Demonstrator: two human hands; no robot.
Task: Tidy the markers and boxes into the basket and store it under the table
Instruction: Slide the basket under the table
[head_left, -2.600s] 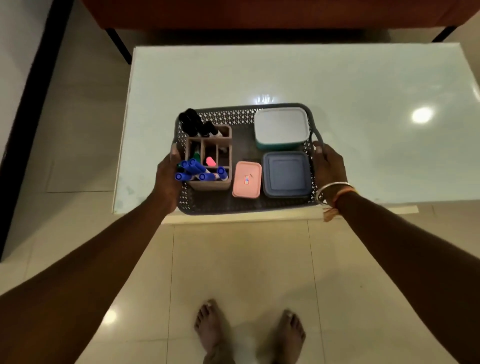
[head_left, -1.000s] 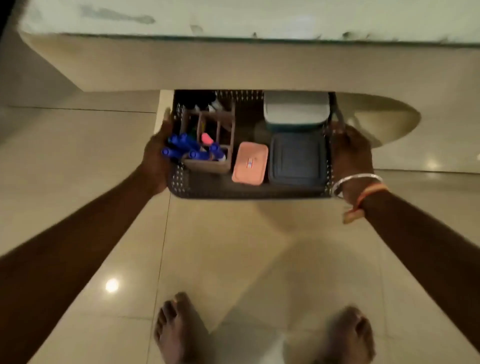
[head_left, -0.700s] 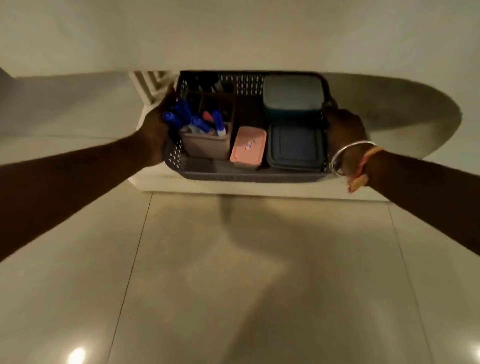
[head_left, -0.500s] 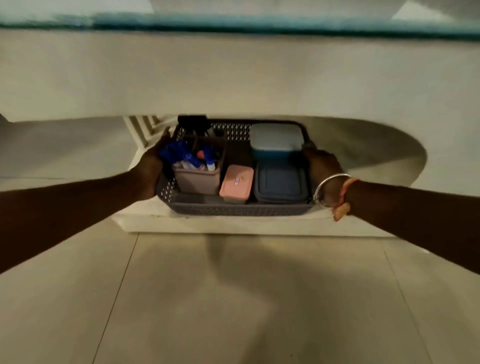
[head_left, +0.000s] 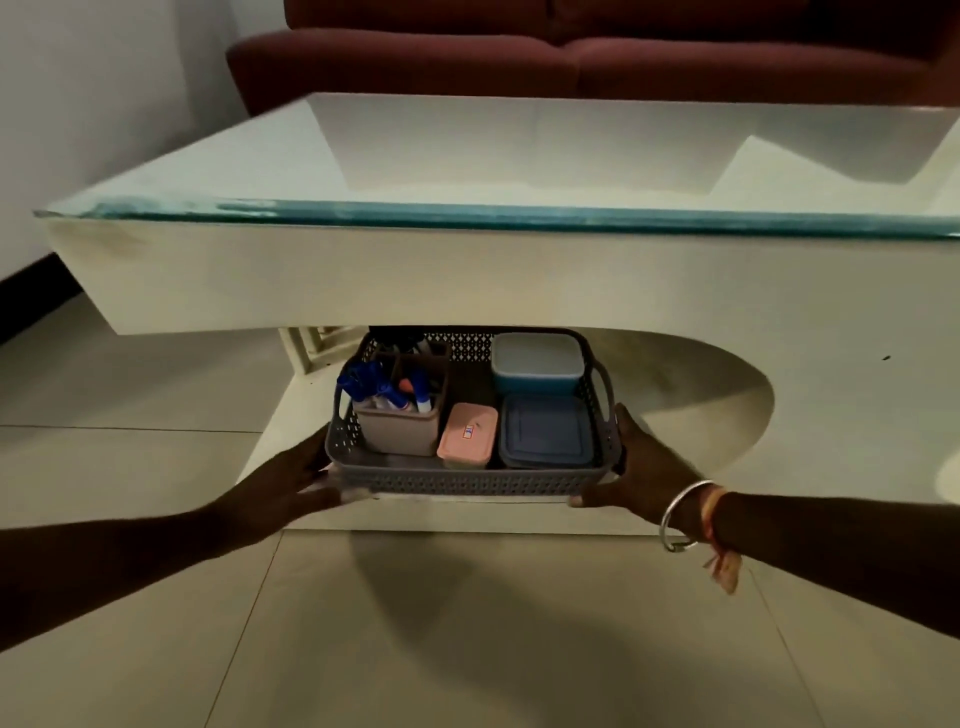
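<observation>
Since the earlier frame both hands have shifted from the side handles to the near corners of the basket. The left hand and right hand lie flat, each grip open, fingers pressed against perforated grey plastic. The basket rests on the lower shelf beneath the glass-topped table, holding a beige marker caddy, a pink box and two blue lidded boxes.

L grip, R grip, fingers flat, extended
</observation>
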